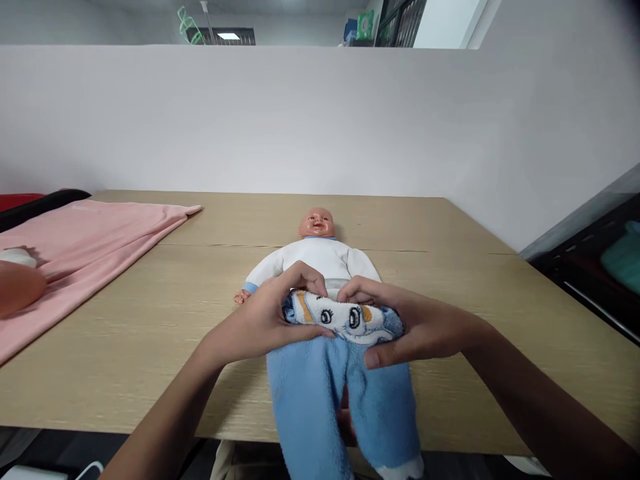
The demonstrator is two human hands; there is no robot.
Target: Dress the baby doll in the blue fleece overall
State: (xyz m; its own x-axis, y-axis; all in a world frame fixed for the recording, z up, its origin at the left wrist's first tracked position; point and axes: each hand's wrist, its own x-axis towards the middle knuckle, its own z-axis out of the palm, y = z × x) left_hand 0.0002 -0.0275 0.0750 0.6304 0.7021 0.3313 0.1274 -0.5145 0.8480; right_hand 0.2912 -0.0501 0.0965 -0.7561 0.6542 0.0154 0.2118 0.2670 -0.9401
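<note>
A bald baby doll [319, 223] lies on its back, head toward the wall, in a white long-sleeved top [320, 259] with blue trim. Over its lower body are blue fleece trousers [305, 383], whose legs reach past the table's near edge. At their top, a bunched white-and-blue band [340, 315] shows embroidered eyes and orange patches. My left hand [273, 313] pinches the left end of this band, thumb in front and fingers behind. On the opposite end, my right hand [407, 323] grips the same way. The doll's waist is mostly hidden behind the fabric.
A pink cloth [115, 233] covers the left of the wooden table [200, 313], with an orange rounded object [20, 287] on it. Behind it lies a black strip [55, 199]. A white wall [300, 120] stands at the back, and a dark rack [595, 267] is at right.
</note>
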